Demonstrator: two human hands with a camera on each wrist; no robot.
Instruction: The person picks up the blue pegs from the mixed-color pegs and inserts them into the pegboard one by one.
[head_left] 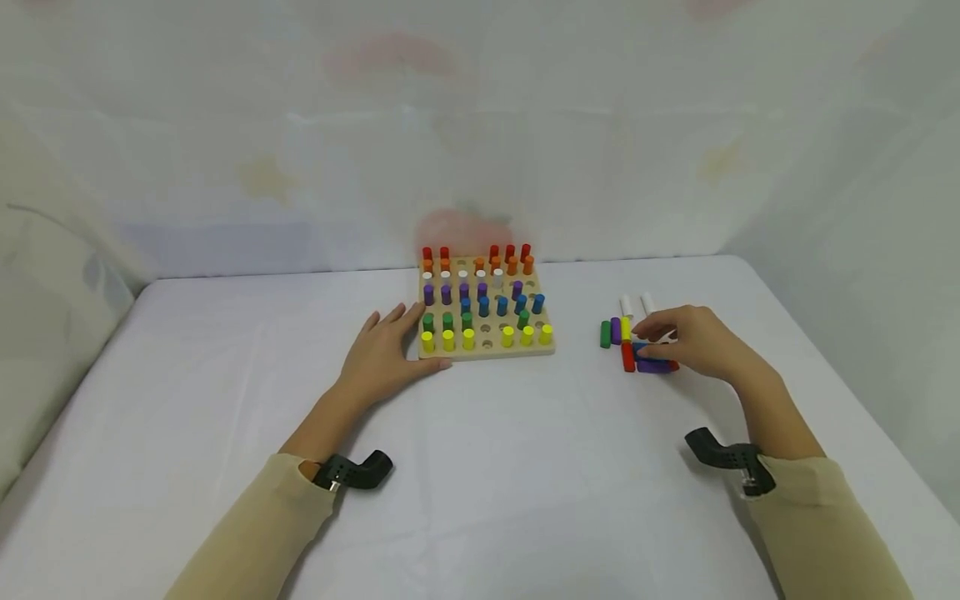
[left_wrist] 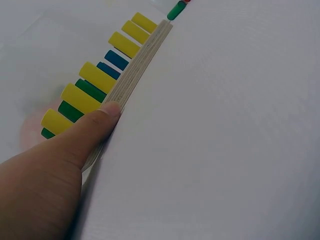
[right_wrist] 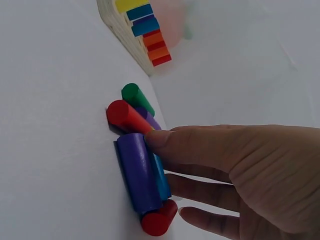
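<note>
Head view: left hand laid flat, fingers relaxed, against pegboard near table far edge; right hand reaching into loose pegs. Left wrist: thumb bracing board edge. Right wrist: fingers pinching blue peg beside purple peg. Judged pick-up stage; next, lifting clear, seating in vacant hole.

White-covered table, wooden pegboard, loose coloured pegs
</note>
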